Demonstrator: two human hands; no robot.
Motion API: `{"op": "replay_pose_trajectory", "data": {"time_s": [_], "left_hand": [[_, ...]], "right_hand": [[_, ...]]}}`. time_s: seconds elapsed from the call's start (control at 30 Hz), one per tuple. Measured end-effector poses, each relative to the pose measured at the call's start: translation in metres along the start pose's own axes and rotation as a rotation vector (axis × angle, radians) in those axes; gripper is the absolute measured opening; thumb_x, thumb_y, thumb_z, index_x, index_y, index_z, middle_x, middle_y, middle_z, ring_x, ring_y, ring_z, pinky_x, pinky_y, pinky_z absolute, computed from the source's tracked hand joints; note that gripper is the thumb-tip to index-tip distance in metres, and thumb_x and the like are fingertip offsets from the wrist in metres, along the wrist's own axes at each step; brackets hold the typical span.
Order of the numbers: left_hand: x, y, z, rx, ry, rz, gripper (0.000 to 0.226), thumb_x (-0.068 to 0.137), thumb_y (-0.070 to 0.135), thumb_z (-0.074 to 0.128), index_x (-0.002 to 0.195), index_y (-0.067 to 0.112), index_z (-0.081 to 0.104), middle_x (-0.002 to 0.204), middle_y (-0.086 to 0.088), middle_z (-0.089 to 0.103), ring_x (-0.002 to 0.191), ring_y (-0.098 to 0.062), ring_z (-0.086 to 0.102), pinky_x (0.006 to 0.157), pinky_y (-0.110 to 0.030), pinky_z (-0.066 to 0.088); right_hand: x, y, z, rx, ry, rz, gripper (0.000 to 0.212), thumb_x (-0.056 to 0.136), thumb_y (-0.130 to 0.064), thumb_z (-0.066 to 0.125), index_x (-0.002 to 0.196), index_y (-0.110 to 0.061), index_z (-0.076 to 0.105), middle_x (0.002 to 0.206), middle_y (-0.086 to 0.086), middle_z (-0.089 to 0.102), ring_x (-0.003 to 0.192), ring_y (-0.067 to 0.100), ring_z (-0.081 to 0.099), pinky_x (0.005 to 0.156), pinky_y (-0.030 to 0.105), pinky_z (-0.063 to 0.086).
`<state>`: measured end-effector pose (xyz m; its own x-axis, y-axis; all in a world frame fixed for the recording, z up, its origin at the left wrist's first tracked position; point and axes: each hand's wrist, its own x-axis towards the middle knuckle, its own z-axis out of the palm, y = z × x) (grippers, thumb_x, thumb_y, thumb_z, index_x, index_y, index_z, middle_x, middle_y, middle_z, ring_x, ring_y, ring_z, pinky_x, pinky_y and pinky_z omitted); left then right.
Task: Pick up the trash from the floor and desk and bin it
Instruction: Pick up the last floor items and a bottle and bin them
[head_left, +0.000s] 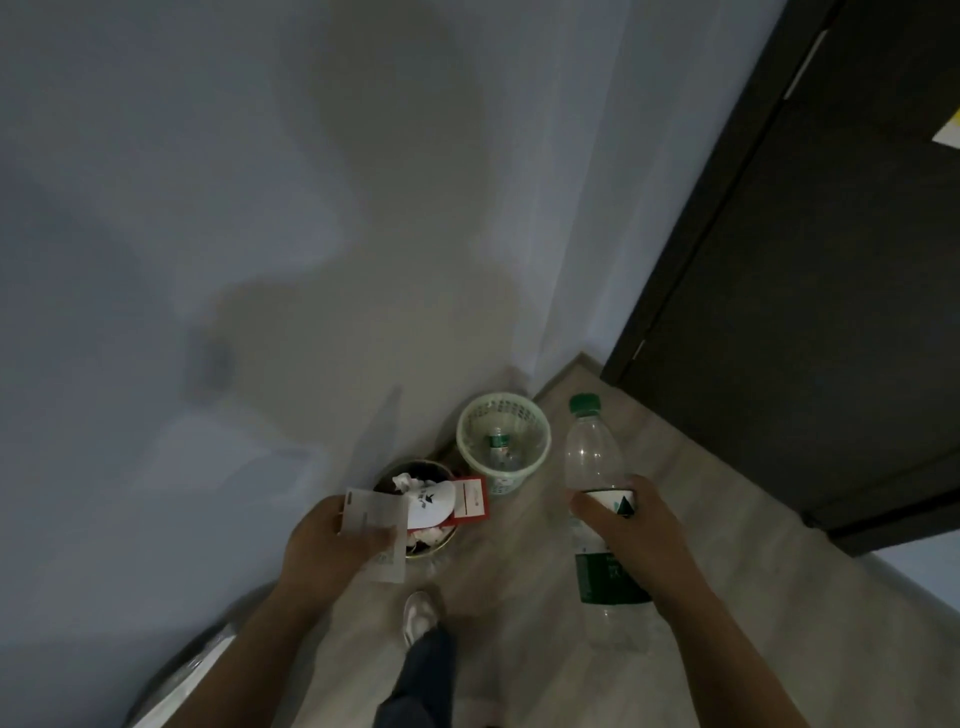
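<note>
Bottles (592, 457) prob. empty, light & slick; right hand (639, 530) is gripping them mid-body, left hand (322, 540) is pinching floppy paper slip (374, 512).

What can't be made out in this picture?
All in the head view:
- Print on the slip in the left hand: too blurred to read.
- Inside of the dark bin: covered by the slip and scraps.
- The binned bottle in the basket: too small and dim.
- Label of the held bottle: partly under fingers of the right hand.
- The shiny thing, bottom left: cut off by the edge.
</note>
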<state>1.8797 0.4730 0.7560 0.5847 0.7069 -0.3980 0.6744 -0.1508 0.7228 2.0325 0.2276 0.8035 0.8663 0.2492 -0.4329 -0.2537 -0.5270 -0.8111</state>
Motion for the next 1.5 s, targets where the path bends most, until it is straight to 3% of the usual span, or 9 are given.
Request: {"op": "replay_pose_trajectory", "data": {"time_s": [0.23,0.47,0.6,0.7,0.9,1.03,1.2,1.37,1.5], "left_hand": [[0.116,-0.004,0.025,0.061,-0.101,-0.103,0.04,0.072,0.026,0.081,0.104,0.013,0.061,0.09,-0.003,0.065,0.082,-0.02,0.06,0.066,-0.028,0.045],[0.226,-0.015,0.054,0.157,-0.214,-0.176,0.033,0.072,0.02,0.08,0.093,0.016,0.054,0.073,0.009,0.051,0.066,-0.007,0.047,0.053,-0.019,0.034],[0.281,-0.036,0.084,0.243,-0.221,-0.224,0.045,0.073,0.023,0.08,0.109,0.007,0.059,0.086,0.0,0.053,0.079,-0.017,0.047,0.066,-0.026,0.035],[0.318,-0.057,0.116,0.237,-0.244,-0.259,0.048,0.072,0.018,0.079,0.113,0.004,0.058,0.09,-0.002,0.055,0.081,-0.017,0.048,0.063,-0.025,0.034],[0.394,-0.105,0.176,0.255,-0.227,-0.316,0.051,0.073,0.02,0.079,0.117,0.008,0.057,0.109,-0.011,0.064,0.085,-0.019,0.051,0.071,-0.03,0.041],[0.43,-0.136,0.215,0.313,-0.2,-0.293,0.054,0.074,0.019,0.077,0.122,0.01,0.054,0.106,-0.009,0.063,0.086,-0.019,0.052,0.071,-0.03,0.04],[0.463,-0.17,0.249,0.38,-0.196,-0.336,0.046,0.074,0.017,0.075,0.117,0.008,0.058,0.109,-0.011,0.064,0.096,-0.026,0.059,0.072,-0.03,0.042],[0.48,-0.198,0.267,0.451,-0.274,-0.334,0.041,0.079,0.018,0.072,0.117,0.008,0.06,0.111,-0.012,0.065,0.101,-0.028,0.061,0.079,-0.03,0.047],[0.482,-0.207,0.274,0.481,-0.28,-0.275,0.052,0.078,0.021,0.072,0.125,0.009,0.053,0.116,-0.011,0.063,0.104,-0.028,0.06,0.084,-0.034,0.049]], "right_hand": [[0.101,-0.015,0.039,-0.125,-0.023,0.126,0.066,0.075,-0.048,0.075,0.125,-0.015,0.048,0.105,0.006,0.062,0.089,0.02,0.064,0.079,0.036,0.055],[0.197,-0.011,0.086,-0.215,-0.08,0.243,0.067,0.078,-0.049,0.072,0.128,-0.015,0.044,0.098,0.0,0.059,0.085,0.015,0.061,0.068,0.026,0.049],[0.253,0.01,0.11,-0.25,-0.113,0.303,0.069,0.077,-0.048,0.074,0.13,-0.016,0.043,0.106,0.003,0.06,0.093,0.019,0.062,0.074,0.028,0.051],[0.299,0.034,0.126,-0.289,-0.138,0.345,0.069,0.076,-0.046,0.076,0.128,-0.015,0.043,0.099,-0.001,0.057,0.087,0.016,0.061,0.066,0.026,0.049],[0.387,0.094,0.159,-0.365,-0.16,0.401,0.074,0.074,-0.047,0.077,0.131,-0.013,0.042,0.108,0.006,0.058,0.093,0.022,0.061,0.075,0.032,0.053],[0.428,0.125,0.178,-0.371,-0.18,0.419,0.069,0.077,-0.043,0.076,0.13,-0.012,0.043,0.095,-0.001,0.051,0.075,0.008,0.052,0.057,0.023,0.041],[0.459,0.161,0.194,-0.414,-0.199,0.437,0.068,0.077,-0.043,0.076,0.128,-0.011,0.045,0.102,0.002,0.054,0.087,0.017,0.055,0.069,0.027,0.043],[0.474,0.186,0.201,-0.437,-0.238,0.448,0.064,0.078,-0.041,0.075,0.126,-0.011,0.045,0.095,-0.001,0.053,0.075,0.005,0.05,0.055,0.021,0.037],[0.484,0.196,0.203,-0.455,-0.248,0.472,0.068,0.078,-0.041,0.075,0.129,-0.01,0.044,0.105,0.004,0.055,0.088,0.017,0.056,0.062,0.025,0.04]]}}
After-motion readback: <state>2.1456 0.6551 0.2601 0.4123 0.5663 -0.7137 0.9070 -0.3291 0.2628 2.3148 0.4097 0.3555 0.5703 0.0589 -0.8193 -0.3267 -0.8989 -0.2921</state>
